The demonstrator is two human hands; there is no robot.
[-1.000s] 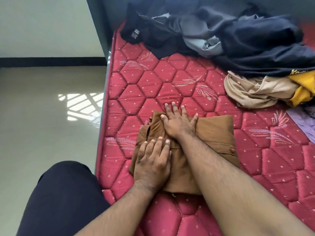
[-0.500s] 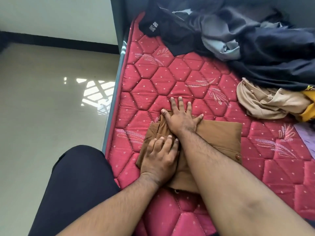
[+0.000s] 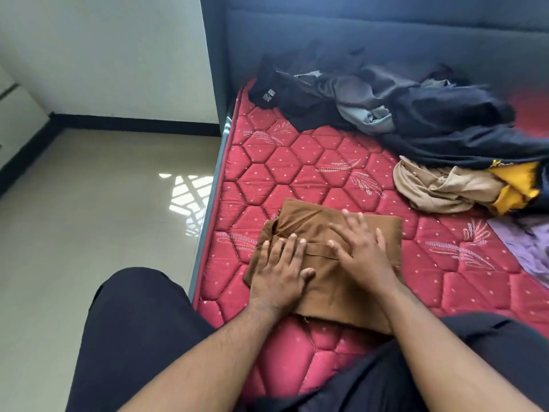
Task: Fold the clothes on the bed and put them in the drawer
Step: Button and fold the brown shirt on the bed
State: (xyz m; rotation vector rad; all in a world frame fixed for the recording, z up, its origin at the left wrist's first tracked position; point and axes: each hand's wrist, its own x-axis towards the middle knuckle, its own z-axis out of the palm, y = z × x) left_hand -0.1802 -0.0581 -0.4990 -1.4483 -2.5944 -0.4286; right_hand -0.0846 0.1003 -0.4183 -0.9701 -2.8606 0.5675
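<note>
A folded brown garment [image 3: 306, 221] lies on the red quilted mattress [image 3: 291, 162] near its left edge. My left hand [image 3: 280, 272] lies flat on the garment's left part, fingers straight. My right hand [image 3: 361, 248] presses flat on its right part, fingers spread. A heap of unfolded clothes sits at the back: a black piece [image 3: 285, 96], a grey one [image 3: 365, 111], a dark navy one [image 3: 463, 126], a beige one [image 3: 439, 188] and a yellow one [image 3: 517, 185]. No drawer is in view.
A dark padded headboard [image 3: 356, 31] stands behind the clothes. A lilac cloth [image 3: 528, 242] lies at the right edge. Pale glossy floor [image 3: 89, 218] stretches left of the bed, with a white wall behind. My dark-trousered legs [image 3: 133, 337] are at the bed's near edge.
My right hand has slid from the garment's far left corner rightward to its middle-right. The left hand has stayed pressed in place. The camera has tilted up, showing the headboard.
</note>
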